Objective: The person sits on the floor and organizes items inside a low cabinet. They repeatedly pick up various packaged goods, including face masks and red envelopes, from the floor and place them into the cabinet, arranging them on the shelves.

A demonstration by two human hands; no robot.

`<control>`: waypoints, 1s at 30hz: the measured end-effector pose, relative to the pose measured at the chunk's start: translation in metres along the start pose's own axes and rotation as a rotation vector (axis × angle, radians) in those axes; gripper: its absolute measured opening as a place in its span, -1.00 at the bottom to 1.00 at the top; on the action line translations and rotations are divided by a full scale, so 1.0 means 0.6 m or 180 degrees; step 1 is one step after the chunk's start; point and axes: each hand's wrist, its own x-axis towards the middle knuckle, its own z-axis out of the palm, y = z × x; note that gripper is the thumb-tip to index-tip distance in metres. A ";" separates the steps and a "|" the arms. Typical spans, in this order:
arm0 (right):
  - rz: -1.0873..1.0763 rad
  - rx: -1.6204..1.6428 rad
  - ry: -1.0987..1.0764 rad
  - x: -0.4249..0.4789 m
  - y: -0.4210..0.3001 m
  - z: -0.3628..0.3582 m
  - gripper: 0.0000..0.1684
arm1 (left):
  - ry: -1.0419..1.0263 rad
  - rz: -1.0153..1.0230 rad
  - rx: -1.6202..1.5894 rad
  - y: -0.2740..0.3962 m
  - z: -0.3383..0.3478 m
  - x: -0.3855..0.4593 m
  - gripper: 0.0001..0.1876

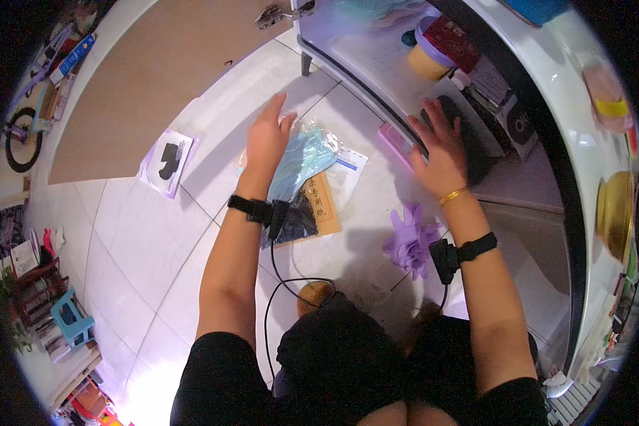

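Note:
My left hand is held over a clear plastic pack of light-blue face masks, fingers extended and thumb apart; whether it touches the pack cannot be told. Beneath the pack lie a tan paper packet bearing writing, a dark item in clear plastic and a white printed sheet. My right hand, slightly blurred, spreads its fingers at the front edge of an open cabinet. Close to it on the floor is a pink flat box. A purple fabric flower lies below that hand.
The cabinet door stands wide to the left. Inside are a yellow tub with a lavender lid, a dark red packet and boxes. A white package lies on the tiles. A gold bowl sits on the white countertop.

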 end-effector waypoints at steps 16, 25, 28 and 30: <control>-0.0018 -0.0076 -0.0064 0.005 -0.008 -0.008 -0.45 | -0.0655 -0.1029 0.1320 -0.145 0.000 -0.169 -0.53; 0.0045 -0.0103 -0.0098 0.002 -0.004 -0.008 -0.48 | -0.0039 -0.0818 0.1064 -0.145 0.003 -0.176 -0.78; 0.0046 -0.0116 -0.0122 0.007 -0.005 -0.009 -0.48 | -0.0129 -0.0904 0.1212 -0.151 0.004 -0.167 -0.81; 0.0119 -0.0055 -0.0202 0.008 -0.014 -0.012 -0.48 | -0.0099 -0.0904 0.1236 -0.155 0.002 -0.171 -0.82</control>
